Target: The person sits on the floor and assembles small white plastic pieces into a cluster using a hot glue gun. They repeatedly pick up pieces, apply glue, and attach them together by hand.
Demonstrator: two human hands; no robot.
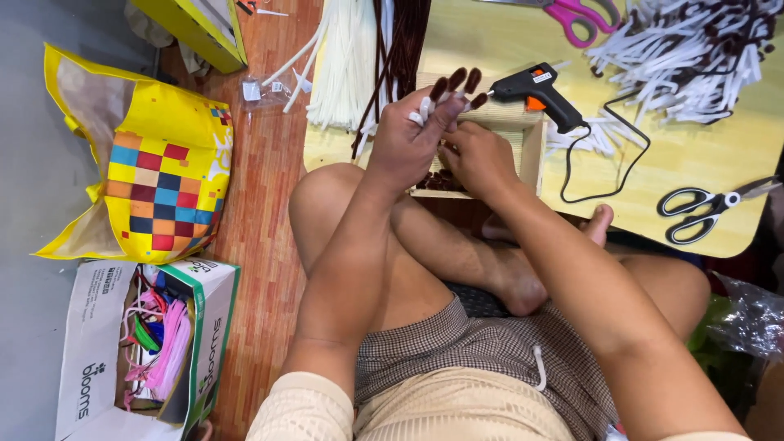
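- Low yellow table [719, 155]: lies beyond both hands and carries the work.
- Wooden tray [523, 135]: sits just past the right hand, with brown-tipped pieces inside.
- Black glue gun [543, 91]: rests on the tray's far edge, nozzle toward the raised sticks; a stray brush against its tip could probably burn a finger.
- Left hand [404, 143]: closed around a fan of brown-tipped white sticks [453, 88], held upright.
- Right hand [478, 159]: touching the left, fingers curled low over the tray; its grasp cannot be told.
- Risk: a loosened grip would likely scatter the sticks.
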